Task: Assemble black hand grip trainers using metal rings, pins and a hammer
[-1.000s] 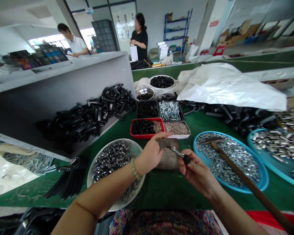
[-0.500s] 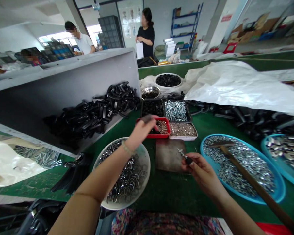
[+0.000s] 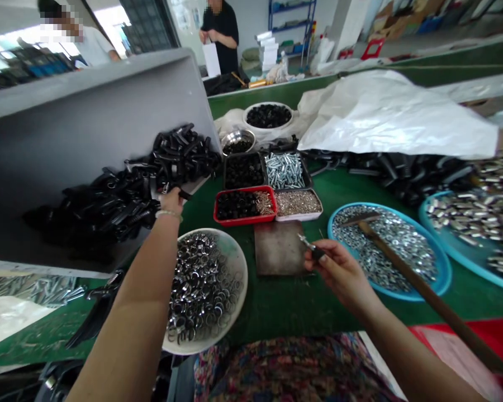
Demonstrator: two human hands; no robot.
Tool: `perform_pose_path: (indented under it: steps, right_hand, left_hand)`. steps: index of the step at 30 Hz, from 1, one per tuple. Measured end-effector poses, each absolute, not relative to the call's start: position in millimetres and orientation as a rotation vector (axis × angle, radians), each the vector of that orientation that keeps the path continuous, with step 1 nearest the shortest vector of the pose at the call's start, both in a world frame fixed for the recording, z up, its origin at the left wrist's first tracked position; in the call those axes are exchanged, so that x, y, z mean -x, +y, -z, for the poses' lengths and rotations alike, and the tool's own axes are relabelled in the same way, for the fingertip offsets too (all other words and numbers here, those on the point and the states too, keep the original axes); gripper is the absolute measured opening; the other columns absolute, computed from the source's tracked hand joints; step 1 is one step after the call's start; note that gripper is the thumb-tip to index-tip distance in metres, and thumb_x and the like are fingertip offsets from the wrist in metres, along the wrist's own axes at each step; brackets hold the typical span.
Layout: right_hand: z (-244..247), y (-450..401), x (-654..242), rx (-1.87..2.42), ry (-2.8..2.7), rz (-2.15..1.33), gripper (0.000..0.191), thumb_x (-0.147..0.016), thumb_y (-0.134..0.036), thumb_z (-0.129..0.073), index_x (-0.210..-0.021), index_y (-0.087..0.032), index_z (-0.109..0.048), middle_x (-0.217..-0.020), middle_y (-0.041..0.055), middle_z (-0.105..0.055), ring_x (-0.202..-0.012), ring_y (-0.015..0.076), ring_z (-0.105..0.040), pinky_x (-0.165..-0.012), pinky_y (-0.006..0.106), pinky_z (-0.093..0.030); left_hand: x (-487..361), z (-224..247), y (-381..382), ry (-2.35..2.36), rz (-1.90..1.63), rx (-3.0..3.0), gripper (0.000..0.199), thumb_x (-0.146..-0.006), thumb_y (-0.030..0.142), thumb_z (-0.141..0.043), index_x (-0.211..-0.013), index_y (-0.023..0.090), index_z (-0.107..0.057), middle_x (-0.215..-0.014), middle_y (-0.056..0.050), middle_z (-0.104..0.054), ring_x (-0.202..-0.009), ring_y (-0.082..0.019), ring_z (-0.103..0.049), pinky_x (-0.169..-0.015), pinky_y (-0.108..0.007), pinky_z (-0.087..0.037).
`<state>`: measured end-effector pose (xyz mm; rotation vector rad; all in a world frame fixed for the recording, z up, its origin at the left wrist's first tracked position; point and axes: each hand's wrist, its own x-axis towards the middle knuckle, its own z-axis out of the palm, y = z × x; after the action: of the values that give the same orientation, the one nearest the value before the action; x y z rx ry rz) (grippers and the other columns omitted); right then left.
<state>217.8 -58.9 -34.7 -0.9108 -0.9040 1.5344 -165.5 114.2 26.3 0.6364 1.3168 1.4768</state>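
My left hand (image 3: 171,202) is at the near edge of a heap of black curved levers (image 3: 146,178) inside a grey bin. Its fingers are closed round one black lever (image 3: 185,194), whose end sticks out to the right. Over the right edge of a dark metal plate (image 3: 279,257), my right hand (image 3: 335,268) pinches a small silver bolt (image 3: 305,241) with a black knob (image 3: 317,253) on it. The bolt's tip points up and left.
The grey bin (image 3: 184,84) lies on its side. A white bowl of metal rings (image 3: 241,279), a red tray (image 3: 245,220) and a tray of small rivets (image 3: 297,204) surround the plate. A hammer (image 3: 406,268) rests across a blue basin (image 3: 446,273). Two people stand beyond the bench.
My left hand has moved left from above the red tray to the black levers in the bin. My right hand keeps the bolt near the plate. The view has shifted.
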Motion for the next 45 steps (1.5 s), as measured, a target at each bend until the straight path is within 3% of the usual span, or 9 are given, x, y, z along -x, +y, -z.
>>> perform_pose_path:
  steps: [4,7,18,25,30,35,40,45]
  right_hand:
    - [30.2,-58.6,-202.1,0.868,-1.024,-1.585,0.025,-0.080,-0.037,-0.070,-0.097,-0.023,-0.059,-0.085,0.0013,-0.071,-0.073,0.0143,-0.070,-0.073,0.031,-0.058]
    - [24.0,-63.0,-192.7,0.861,-1.149,-1.567,0.020,-0.084,-0.035,-0.066,-0.099,-0.023,-0.059,-0.087,0.0015,-0.071,-0.075,0.0138,-0.070,-0.076,0.031,-0.058]
    - [31.4,-81.6,-206.4,1.047,-1.576,-1.205,0.022,-0.092,-0.021,-0.051,-0.114,-0.023,-0.056,-0.095,0.0039,-0.067,-0.086,0.0147,-0.068,-0.081,0.031,-0.056]
    - [33.0,-85.1,-213.3,1.053,-1.599,-1.205,0.023,-0.094,-0.022,-0.049,-0.117,-0.023,-0.054,-0.099,0.0047,-0.067,-0.089,0.0159,-0.069,-0.082,0.032,-0.056]
    - [32.8,-86.7,-215.8,1.065,-1.587,-1.211,0.023,-0.094,-0.024,-0.050,-0.116,-0.023,-0.055,-0.098,0.0045,-0.068,-0.089,0.0162,-0.069,-0.083,0.033,-0.055]
    - [30.9,-88.1,-212.6,1.067,-1.626,-1.200,0.023,-0.093,-0.022,-0.050,-0.115,-0.022,-0.056,-0.095,0.0047,-0.069,-0.087,0.0167,-0.069,-0.081,0.033,-0.056]
    - [26.7,-89.6,-205.0,1.081,-1.769,-1.043,0.026,-0.090,-0.018,-0.052,-0.114,-0.024,-0.059,-0.097,0.0049,-0.069,-0.089,0.0174,-0.068,-0.082,0.033,-0.054]
    - [33.2,-94.6,-198.3,1.042,-1.532,-1.234,0.022,-0.093,-0.022,-0.047,-0.113,-0.023,-0.055,-0.097,0.0041,-0.069,-0.079,0.0150,-0.070,-0.074,0.031,-0.057]
  left_hand:
    - [144.6,-25.5,67.1,1.240,-1.409,-0.468,0.018,-0.094,0.012,-0.036,-0.094,0.015,-0.054,-0.074,0.002,-0.060,-0.066,-0.006,-0.053,-0.061,-0.017,-0.046]
    - [106.0,-33.9,23.1,1.063,-1.312,-0.372,0.019,-0.093,0.016,-0.039,-0.094,0.012,-0.057,-0.081,-0.004,-0.064,-0.075,-0.011,-0.060,-0.071,-0.026,-0.055]
    - [8.4,-40.1,-57.5,0.581,-0.749,-0.055,0.040,-0.082,0.005,-0.046,-0.121,0.008,-0.054,-0.106,-0.015,-0.060,-0.080,-0.012,-0.061,-0.070,-0.019,-0.055]
    - [12.0,-34.7,-68.3,0.639,-0.755,0.014,0.037,-0.091,0.010,-0.040,-0.126,0.015,-0.051,-0.093,-0.009,-0.059,-0.072,-0.008,-0.060,-0.057,-0.012,-0.051]
    - [15.4,-25.9,-65.1,0.889,-0.722,-0.190,0.031,-0.094,0.032,-0.047,-0.119,0.015,-0.054,-0.092,-0.010,-0.060,-0.060,-0.008,-0.056,-0.048,-0.015,-0.048]
    - [5.2,-17.9,-66.5,1.015,-0.896,-0.383,0.035,-0.084,0.026,-0.065,-0.117,0.023,-0.053,-0.083,-0.001,-0.056,-0.058,-0.005,-0.054,-0.049,-0.015,-0.046]
    - [-14.2,-11.5,-65.5,1.003,-0.923,-0.454,0.040,-0.071,0.023,-0.077,-0.101,0.022,-0.051,-0.077,0.003,-0.054,-0.059,-0.006,-0.053,-0.048,-0.016,-0.044]
    - [-26.0,-5.1,-60.7,0.988,-0.875,-0.551,0.044,-0.067,0.025,-0.079,-0.100,0.020,-0.050,-0.071,0.004,-0.054,-0.055,-0.006,-0.050,-0.044,-0.013,-0.033]
